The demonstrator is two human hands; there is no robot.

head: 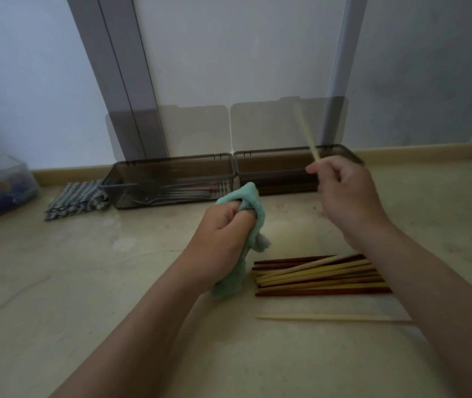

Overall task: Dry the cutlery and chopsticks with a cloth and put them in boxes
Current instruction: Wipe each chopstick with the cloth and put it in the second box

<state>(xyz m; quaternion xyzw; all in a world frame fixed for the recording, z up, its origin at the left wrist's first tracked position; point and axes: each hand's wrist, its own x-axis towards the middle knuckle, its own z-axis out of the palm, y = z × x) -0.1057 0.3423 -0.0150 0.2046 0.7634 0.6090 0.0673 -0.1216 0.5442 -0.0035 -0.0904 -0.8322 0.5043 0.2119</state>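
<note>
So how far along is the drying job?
Done: cutlery lies in the left box. In hand: right hand pinches a pale chopstick near the right box; left hand grips the green cloth. Left: the chopstick pile and one stray chopstick.

cloth [253, 205]: fluffy teal terry | boxes [171, 179]: smoky translucent glossy plastic | chopsticks [318, 275]: smooth wood, pale and dark red | counter [85, 282]: polished stone, faint sheen

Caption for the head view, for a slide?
Left hand grips the green cloth; right hand holds a pale chopstick up near the right box.
</note>
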